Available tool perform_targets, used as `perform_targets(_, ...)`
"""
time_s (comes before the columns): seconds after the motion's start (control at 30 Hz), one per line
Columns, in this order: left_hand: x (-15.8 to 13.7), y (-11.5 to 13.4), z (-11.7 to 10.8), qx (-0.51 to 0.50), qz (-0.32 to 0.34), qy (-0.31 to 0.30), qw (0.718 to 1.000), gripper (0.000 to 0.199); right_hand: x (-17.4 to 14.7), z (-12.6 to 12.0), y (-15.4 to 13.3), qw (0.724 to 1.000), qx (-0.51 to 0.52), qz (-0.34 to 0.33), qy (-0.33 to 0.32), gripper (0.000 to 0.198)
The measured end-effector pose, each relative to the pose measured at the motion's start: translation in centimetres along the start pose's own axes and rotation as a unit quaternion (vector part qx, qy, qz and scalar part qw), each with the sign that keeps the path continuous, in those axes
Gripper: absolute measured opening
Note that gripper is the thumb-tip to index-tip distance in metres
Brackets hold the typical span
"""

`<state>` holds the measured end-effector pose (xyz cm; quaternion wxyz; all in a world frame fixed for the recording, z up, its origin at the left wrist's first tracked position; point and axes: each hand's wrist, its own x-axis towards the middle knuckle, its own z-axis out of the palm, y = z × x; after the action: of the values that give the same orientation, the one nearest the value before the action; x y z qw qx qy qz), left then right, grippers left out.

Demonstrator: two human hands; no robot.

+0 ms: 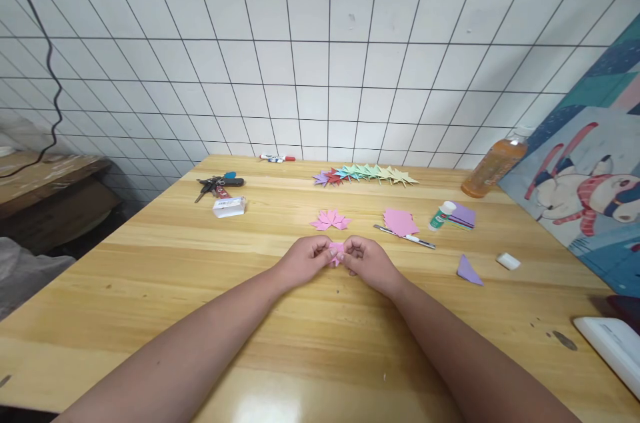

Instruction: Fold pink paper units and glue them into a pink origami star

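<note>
Between my two hands, just above the wooden table (pixel 240 316), is a small piece of folded pink paper (pixel 337 252). My left hand (pixel 309 258) pinches its left side with thumb and fingers. On the right side, my right hand (pixel 369 263) grips it the same way, thumb in front. The fingers hide part of the paper. Just beyond the hands lies a pink folded-paper piece with pointed petals (pixel 331 219). A stack of pink paper sheets (pixel 400 222) rests to its right, with a slim pen-like tool (pixel 405 236) along its near edge.
A row of colourful folded-paper pieces (pixel 367 174) lies at the back. To the right are a glue stick (pixel 442 216), coloured paper (pixel 463 215), a purple triangle (pixel 469 270), an eraser (pixel 509 261) and a bottle (pixel 495 166). Keys (pixel 217 184), a small box (pixel 229 207) and markers (pixel 277 158) lie left.
</note>
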<state>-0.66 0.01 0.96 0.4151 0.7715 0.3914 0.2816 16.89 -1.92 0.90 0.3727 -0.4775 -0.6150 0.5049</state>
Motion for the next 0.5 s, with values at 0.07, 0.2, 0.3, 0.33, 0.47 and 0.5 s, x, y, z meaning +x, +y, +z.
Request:
perform_targets(0.07, -0.1, 0.17, -0.01, 0.025, -0.002, -0.007, 1.0, 0.03, -0.17, 0.0, -0.28, 1.0, 0.0, -0.01, 0.005, 0.021)
perform_targets(0.2, -0.39, 0.28, 0.09, 0.069, 0.0, -0.013, 0.998, 0.032, -0.27, -0.2, -0.38, 0.998, -0.047, -0.041, 0.016, 0.016)
perform_targets(0.3, -0.46, 0.2, 0.27, 0.073, -0.001, -0.005, 0.997, 0.031, -0.14, -0.42, -0.23, 0.994, -0.095, -0.053, 0.029, 0.014)
perform_targets(0.33, -0.43, 0.18, 0.32, 0.062, -0.006, 0.0, 0.998, 0.031, -0.09, -0.48, -0.18, 0.992, -0.104, -0.053, 0.037, 0.014)
perform_targets(0.47, -0.08, 0.07, 0.29, -0.022, -0.039, 0.03, 0.999, 0.031, 0.06, -0.6, -0.02, 0.991, -0.114, -0.052, 0.049, 0.013)
perform_targets(0.5, 0.03, 0.04, 0.22, -0.04, -0.044, 0.038, 0.998, 0.03, 0.06, -0.61, 0.04, 0.991, -0.117, -0.049, 0.042, 0.013)
